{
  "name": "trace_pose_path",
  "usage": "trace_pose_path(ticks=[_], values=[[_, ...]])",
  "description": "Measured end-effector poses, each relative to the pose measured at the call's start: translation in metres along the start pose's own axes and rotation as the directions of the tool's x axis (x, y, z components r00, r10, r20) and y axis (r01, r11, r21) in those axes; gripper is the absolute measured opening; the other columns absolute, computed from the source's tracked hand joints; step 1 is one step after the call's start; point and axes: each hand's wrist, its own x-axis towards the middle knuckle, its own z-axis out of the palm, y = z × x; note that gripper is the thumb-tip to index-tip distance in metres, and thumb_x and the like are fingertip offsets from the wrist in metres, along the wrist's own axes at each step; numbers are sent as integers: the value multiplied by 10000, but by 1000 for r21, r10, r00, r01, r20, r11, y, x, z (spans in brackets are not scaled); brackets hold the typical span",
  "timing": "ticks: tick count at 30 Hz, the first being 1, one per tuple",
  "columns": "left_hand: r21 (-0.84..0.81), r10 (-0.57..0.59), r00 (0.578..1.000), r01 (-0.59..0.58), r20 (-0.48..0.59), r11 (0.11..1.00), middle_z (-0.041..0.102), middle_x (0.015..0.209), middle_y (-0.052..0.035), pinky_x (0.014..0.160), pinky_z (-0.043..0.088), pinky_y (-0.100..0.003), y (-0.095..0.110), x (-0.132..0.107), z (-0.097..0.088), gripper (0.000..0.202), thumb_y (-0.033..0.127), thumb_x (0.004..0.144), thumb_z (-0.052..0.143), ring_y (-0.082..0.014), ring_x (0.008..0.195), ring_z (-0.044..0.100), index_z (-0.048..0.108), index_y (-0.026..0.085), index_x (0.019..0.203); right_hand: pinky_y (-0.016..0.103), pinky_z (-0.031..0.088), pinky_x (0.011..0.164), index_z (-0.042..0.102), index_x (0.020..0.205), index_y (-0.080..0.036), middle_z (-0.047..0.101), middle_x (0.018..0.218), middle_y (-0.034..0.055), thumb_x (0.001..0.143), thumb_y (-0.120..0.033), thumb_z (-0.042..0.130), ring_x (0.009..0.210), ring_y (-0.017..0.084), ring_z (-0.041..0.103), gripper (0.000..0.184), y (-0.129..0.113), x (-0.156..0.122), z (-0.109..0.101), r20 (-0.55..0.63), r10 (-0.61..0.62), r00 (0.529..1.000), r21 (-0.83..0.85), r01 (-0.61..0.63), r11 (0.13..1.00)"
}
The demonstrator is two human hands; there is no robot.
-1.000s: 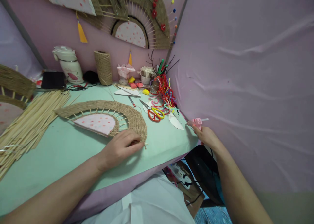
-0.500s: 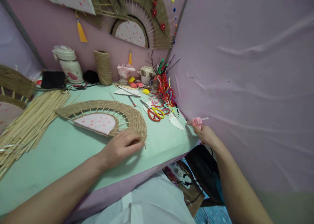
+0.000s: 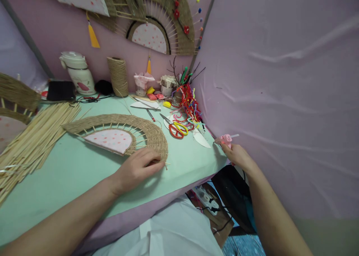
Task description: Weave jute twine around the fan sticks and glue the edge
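A twine-woven, fan-shaped piece point(image 3: 153, 130) with a spotted half-round centre point(image 3: 112, 140) lies on the green tabletop. My left hand point(image 3: 140, 167) is closed on its lower right end, where stick tips poke out past the weave. At the right edge of the table, my right hand point(image 3: 238, 156) grips a pink glue gun point(image 3: 226, 139), a white glue stick jutting from its rear. Fingers hide the handle. Just left of the gun lies a white paper piece point(image 3: 201, 139).
Red-and-yellow scissors point(image 3: 176, 129) lie mid-table near a tangle of coloured pipe cleaners point(image 3: 189, 101). A twine spool point(image 3: 117, 76) and a white bottle point(image 3: 80, 74) stand at the back. Thin sticks point(image 3: 36, 144) are heaped left. A power strip point(image 3: 207, 200) sits below the table edge.
My right hand and the glue gun have shifted very slightly to the right. My left hand and the woven fan have stayed put.
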Motion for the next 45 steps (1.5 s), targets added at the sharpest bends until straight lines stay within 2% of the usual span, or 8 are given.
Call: trace_pose_path(ticks=[5,12,17,24,31,40,45], values=[[-11,-15,1000,15,1,1000,628,881,5,815,396,-275,0,1,1,253,415,876,457,-156,853,545,605,211,865,230,377,518,657,768,-126,615,516,60,876,-542,339,450,166,577,535,6,0,1,-58,-1,998,83,5,996],[-8,-9,1000,9,2,1000,629,891,8,812,394,-275,1,1,0,251,411,877,457,-154,856,545,614,216,871,225,366,513,646,837,-115,638,562,71,877,-496,379,499,173,598,467,-2,-1,-4,-181,-26,983,30,32,999],[-3,-27,1000,27,1,1000,629,885,9,813,393,-278,0,1,1,252,423,875,462,-156,856,545,607,216,863,226,355,509,648,832,-117,660,610,89,890,-490,355,489,162,597,478,-8,5,-14,-96,-70,993,-81,62,995],[-13,-28,1000,28,9,1000,631,880,7,817,397,-275,0,1,0,260,420,872,454,-158,849,544,615,217,861,228,373,500,643,741,-138,634,538,69,925,-470,270,391,129,544,532,-15,18,-29,71,-105,992,-148,115,982],[-16,-41,999,41,9,999,636,892,-6,822,401,-295,3,1,-1,277,441,873,447,-168,856,549,609,216,868,257,389,495,645,750,-141,652,582,97,922,-484,263,377,145,546,542,-20,22,-33,75,-65,995,-171,77,982],[-15,-31,1000,31,5,999,634,876,-1,814,400,-280,1,1,-1,260,426,873,458,-164,844,548,608,214,863,268,393,508,669,797,-148,639,548,93,914,-539,232,376,156,544,598,-17,30,-33,64,-84,994,-167,94,981],[-15,-36,999,36,10,999,641,885,-3,819,403,-279,2,2,-1,258,419,869,459,-170,860,549,614,213,864,258,392,508,667,785,-150,624,523,82,924,-509,232,371,145,534,581,-16,31,-31,72,-100,992,-182,111,977]])
